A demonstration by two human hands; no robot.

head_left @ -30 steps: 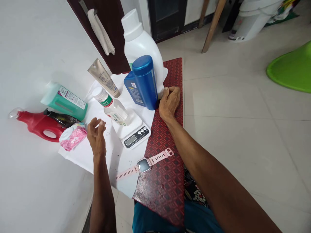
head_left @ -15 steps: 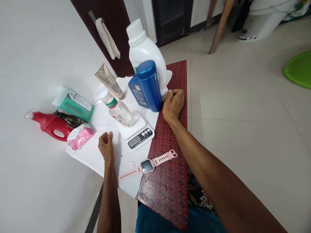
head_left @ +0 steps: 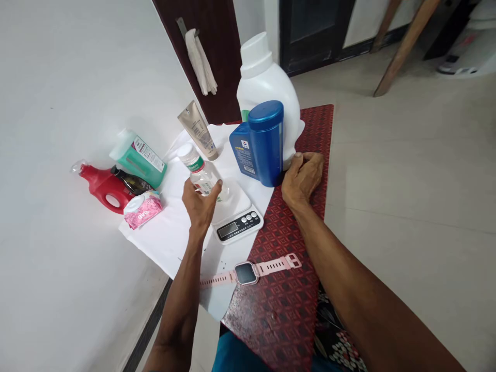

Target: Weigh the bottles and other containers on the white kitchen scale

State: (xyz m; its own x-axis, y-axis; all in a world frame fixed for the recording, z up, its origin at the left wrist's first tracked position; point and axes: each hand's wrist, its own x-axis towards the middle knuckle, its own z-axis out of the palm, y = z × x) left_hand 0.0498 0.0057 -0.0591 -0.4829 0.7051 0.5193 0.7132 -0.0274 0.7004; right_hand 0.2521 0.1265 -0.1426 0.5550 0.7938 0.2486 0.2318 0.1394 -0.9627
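My left hand [head_left: 200, 202] is at the near side of a clear plastic bottle [head_left: 207, 178] with a white cap and a green-and-red label. Its thumb and fingers are spread around the bottle's lower body; whether they press on it I cannot tell. The bottle stands on a white digital kitchen scale [head_left: 239, 226] with buttons and a small display. My right hand [head_left: 303, 177] rests loosely curled on the red patterned tabletop, close to the base of a large white jug [head_left: 267, 85]. Left of that hand stands a blue bottle [head_left: 266, 147].
A pink-strapped smartwatch [head_left: 246, 273] lies in front. Farther back stands a beige tube [head_left: 198, 132]. By the wall are a green bottle [head_left: 141, 160], a red jug [head_left: 104, 187], a dark bottle [head_left: 134, 182] and a pink tissue pack [head_left: 143, 211]. White paper [head_left: 163, 243] partly covers the table.
My left hand has moved forward from beside the scale to the clear bottle, its fingers opening around it. My right hand stays by the white jug. The view has shifted left.
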